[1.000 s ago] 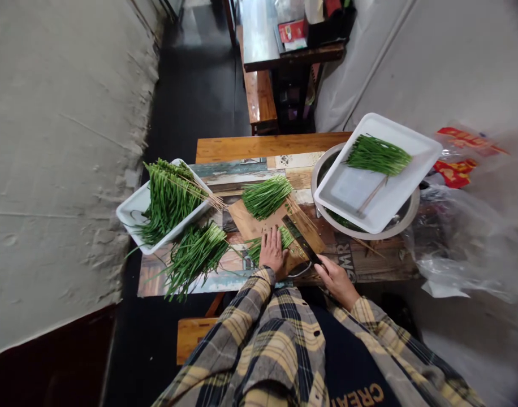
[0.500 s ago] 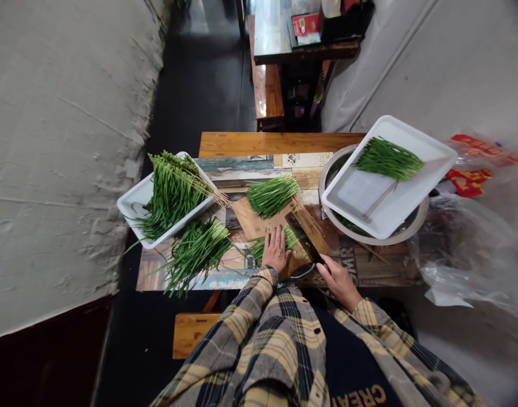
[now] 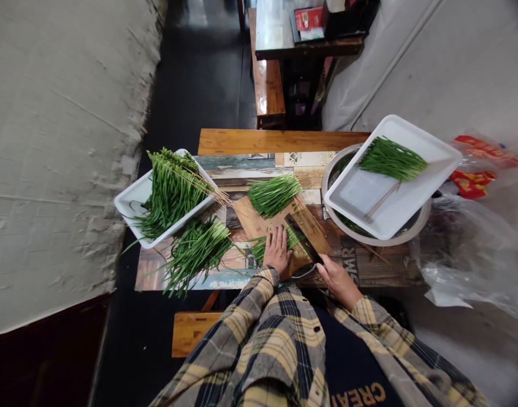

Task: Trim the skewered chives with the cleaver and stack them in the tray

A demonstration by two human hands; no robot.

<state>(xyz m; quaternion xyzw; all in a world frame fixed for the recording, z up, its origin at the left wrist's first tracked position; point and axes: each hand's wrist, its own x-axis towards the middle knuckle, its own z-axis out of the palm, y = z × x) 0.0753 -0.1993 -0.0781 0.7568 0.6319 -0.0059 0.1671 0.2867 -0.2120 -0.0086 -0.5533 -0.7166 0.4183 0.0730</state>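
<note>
Plank-print table (image 3: 381, 268): chives pinned on cutting board (image 3: 254, 220), knife (image 3: 301, 234) alongside

Cutting board taken as reference. Near corner lies close to table's front edge, against the wearer's body; a strip of tabletop separates the far side from the bench (image 3: 276, 138) beyond. To its right, another strip, then metal bowl (image 3: 420, 217) with a white tray (image 3: 352, 189) resting tilted across its rim, one green bundle inside. To its left, sidewise room is taken up by a loose pile of chives (image 3: 203, 249) and, past that, a second tray (image 3: 125, 202) heaped with skewered bundles, overhanging the table end.

Left hand (image 3: 278, 253): on near part of board, palm down, fingers extended and slightly parted, pointing away from the body; presses on a bunch of chives (image 3: 292, 238), not wrapped around it. Right hand (image 3: 337, 280): off board's near right edge, fingers curled closed around knife handle. Blade slants over the board's right half, just beside the bunch's cut ends; contact with wood cannot be told. Skewered bundle (image 3: 273, 195) lies across board's far edge, sticks pointing to near right.
</note>
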